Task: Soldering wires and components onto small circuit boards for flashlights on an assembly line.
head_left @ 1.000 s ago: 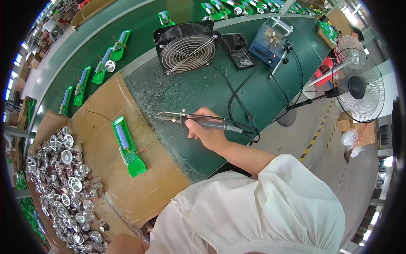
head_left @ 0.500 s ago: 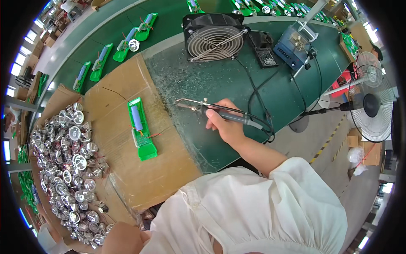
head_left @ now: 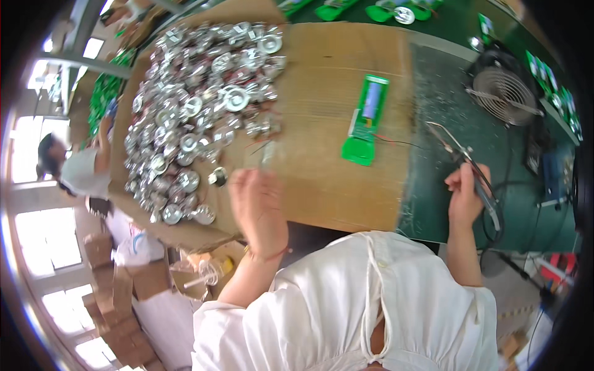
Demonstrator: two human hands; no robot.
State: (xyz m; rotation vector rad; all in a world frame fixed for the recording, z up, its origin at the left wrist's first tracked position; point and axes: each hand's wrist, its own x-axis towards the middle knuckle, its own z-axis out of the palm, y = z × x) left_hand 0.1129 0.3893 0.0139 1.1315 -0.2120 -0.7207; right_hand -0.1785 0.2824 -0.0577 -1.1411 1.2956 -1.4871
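My right hand (head_left: 465, 193) is closed around a soldering iron (head_left: 487, 199) with a thin solder-feed tube alongside its tip, which points up and to the left over the green bench. On the cardboard lies a green plastic housing (head_left: 359, 151) carrying a purple cylindrical battery (head_left: 372, 99), a small circuit board and loose red and dark wires. My left hand (head_left: 257, 207), blurred by motion, is over the cardboard's near edge. It is nearest to the pile of shiny lamp reflectors (head_left: 185, 142) and a single dark-backed one (head_left: 217, 177). Whether its fingers hold anything is not visible.
A fan with a round wire guard (head_left: 504, 93) stands on the bench at the right, near a blue soldering station (head_left: 559, 179). More green housings (head_left: 334, 11) line the far side. Another person (head_left: 83, 167) is at the far left; stacked cartons (head_left: 117, 309) stand below.
My view has swung to the left, so the reflector pile is now more central. My left hand has come up over the cardboard beside the pile. The right hand still grips the iron.
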